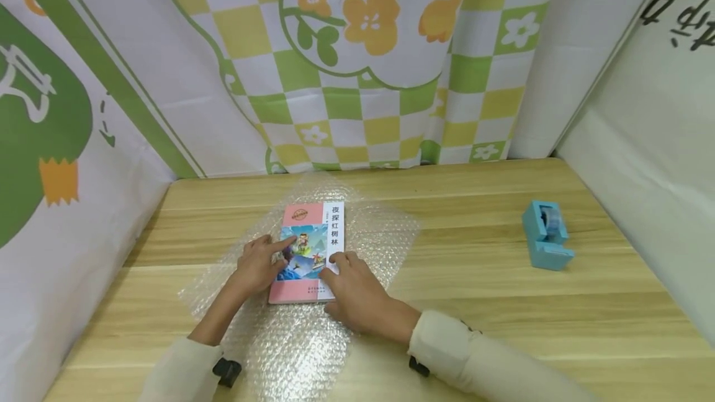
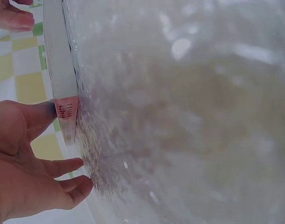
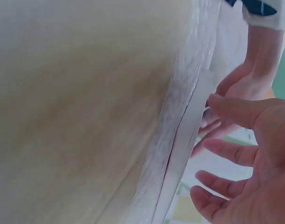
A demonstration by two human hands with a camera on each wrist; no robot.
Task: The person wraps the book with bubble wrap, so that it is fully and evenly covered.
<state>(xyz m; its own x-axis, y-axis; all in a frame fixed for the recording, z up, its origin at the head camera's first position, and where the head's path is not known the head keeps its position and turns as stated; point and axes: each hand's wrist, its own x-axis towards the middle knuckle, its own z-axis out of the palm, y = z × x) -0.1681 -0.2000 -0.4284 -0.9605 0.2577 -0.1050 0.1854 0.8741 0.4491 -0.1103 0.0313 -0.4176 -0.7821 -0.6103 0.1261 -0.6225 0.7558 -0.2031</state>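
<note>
A book (image 1: 303, 293) with a pink and white cover and a blue picture lies flat on a sheet of bubble wrap (image 1: 296, 352). At the book's left edge my left hand (image 1: 258, 267) rests with its index finger stretched over the picture. My right hand (image 1: 360, 293) touches the lower right part of the cover, fingers loosely bent. Seen from the left wrist, the thumb meets the edge of the book (image 2: 62, 60) and other fingers reach the wrap. In the right wrist view, the right hand's fingers (image 3: 231, 151) stand spread beside the book's page edge.
A blue tape dispenser (image 1: 547, 241) with a roll of clear tape stands at the right of the wooden table (image 1: 475, 303). Printed cloth (image 1: 346, 104) hangs behind the table's back edge, and white sheets flank both sides.
</note>
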